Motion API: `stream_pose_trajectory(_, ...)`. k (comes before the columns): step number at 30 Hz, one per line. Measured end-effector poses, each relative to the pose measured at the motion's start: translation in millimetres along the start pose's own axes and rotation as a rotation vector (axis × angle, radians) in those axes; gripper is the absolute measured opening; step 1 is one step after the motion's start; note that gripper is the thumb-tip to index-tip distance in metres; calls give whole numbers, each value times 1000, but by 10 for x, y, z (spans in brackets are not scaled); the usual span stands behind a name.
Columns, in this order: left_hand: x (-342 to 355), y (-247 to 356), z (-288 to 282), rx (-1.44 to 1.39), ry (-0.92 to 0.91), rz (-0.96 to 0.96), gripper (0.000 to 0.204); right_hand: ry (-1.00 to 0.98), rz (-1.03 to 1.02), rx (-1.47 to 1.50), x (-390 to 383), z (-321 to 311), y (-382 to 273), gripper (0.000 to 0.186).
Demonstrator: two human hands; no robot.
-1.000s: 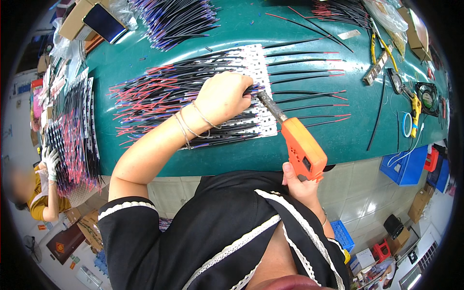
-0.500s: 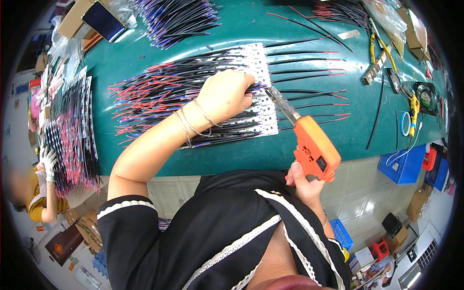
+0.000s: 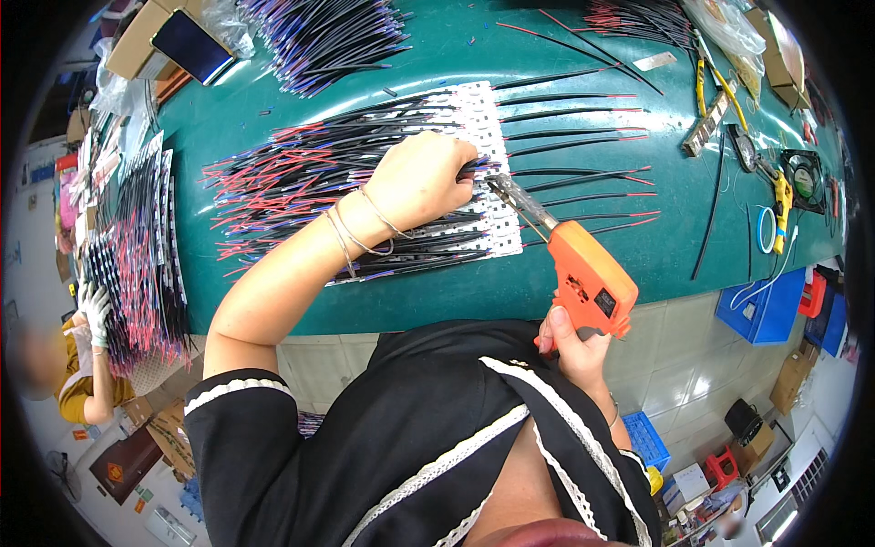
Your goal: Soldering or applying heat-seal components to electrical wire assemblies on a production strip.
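My right hand is wrapped round the handle of an orange soldering gun. Its metal tip points up and left, down at a white circuit board panel on the bench. Over that panel my left hand is closed on the end of a dark wire, close beside the gun's tip. Many black wires with red and blue ends fan out leftward from the panel, partly under my left forearm. Several more wires reach out to the right from its far edge.
The green bench carries wire bundles at the back and a phone at the back left. At right are pliers, a small fan and a tape roll. At left a gloved co-worker's hand touches another wired stack.
The soldering gun's tip has shifted slightly left and down along the panel. My left hand stays almost in place, still closed.
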State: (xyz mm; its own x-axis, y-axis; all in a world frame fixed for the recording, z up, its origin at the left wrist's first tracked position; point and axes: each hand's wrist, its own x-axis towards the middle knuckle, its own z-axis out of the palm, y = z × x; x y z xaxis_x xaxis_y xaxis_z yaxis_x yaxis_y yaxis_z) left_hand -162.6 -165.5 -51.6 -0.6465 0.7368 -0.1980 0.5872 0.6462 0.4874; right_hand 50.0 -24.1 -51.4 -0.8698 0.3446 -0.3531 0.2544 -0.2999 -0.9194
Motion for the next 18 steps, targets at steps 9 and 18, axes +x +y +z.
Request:
stream_pose_trajectory(9, -14, 28, 7, 33, 11, 20, 17, -49, -79, -110, -7, -41, 101, 28)
stream_pose_trajectory(18, -33, 49, 39, 49, 52, 31, 17, -39, -153, -80, -20, -60, 189, 31)
